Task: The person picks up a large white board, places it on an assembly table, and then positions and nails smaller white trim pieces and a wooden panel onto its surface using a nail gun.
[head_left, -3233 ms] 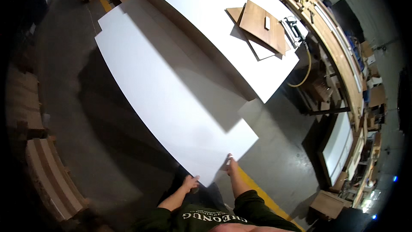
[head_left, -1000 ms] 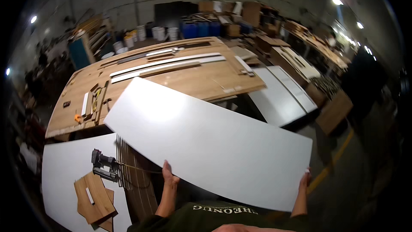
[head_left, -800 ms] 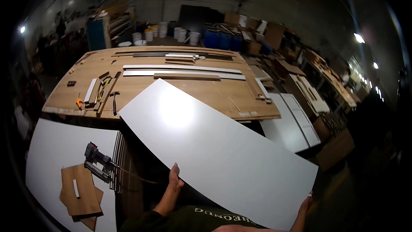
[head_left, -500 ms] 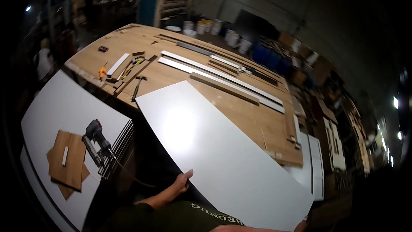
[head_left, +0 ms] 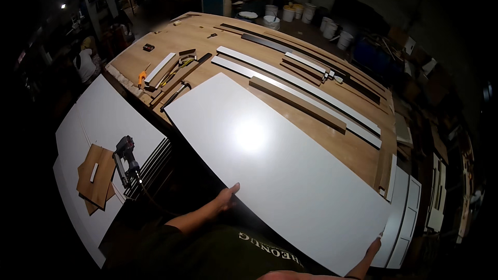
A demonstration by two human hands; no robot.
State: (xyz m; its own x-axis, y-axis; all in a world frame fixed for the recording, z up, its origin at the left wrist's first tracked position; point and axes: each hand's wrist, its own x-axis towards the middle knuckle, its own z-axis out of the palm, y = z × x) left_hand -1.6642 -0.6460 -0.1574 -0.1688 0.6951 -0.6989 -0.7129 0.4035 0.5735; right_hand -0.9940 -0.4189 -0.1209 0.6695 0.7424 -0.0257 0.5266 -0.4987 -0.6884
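Note:
A large white rectangular panel [head_left: 280,166] reaches across the near side of the wooden worktable, one bright light reflected in its face. My left hand [head_left: 227,198] grips its near long edge, thumb on top and fingers hidden underneath. At the panel's right end, my right hand [head_left: 372,251] clasps the short edge with the thumb showing on the face. The panel's far left corner lies beside a hammer [head_left: 176,96] on the table. To my left, a nail gun [head_left: 126,161] with an air hose rests on a stack of white panels [head_left: 109,111].
The worktable [head_left: 218,109] carries white strips [head_left: 301,85], brown strips [head_left: 298,105], an orange-handled tool [head_left: 142,77] and a small dark box [head_left: 149,47]. Brown board pieces [head_left: 97,176] lie near the nail gun. Buckets [head_left: 308,13] stand beyond the table; a person [head_left: 85,65] is at far left.
My view has shifted, so the table and nail gun appear moved. Both hands still hold the white panel, and my right hand now shows more fully at its right end.

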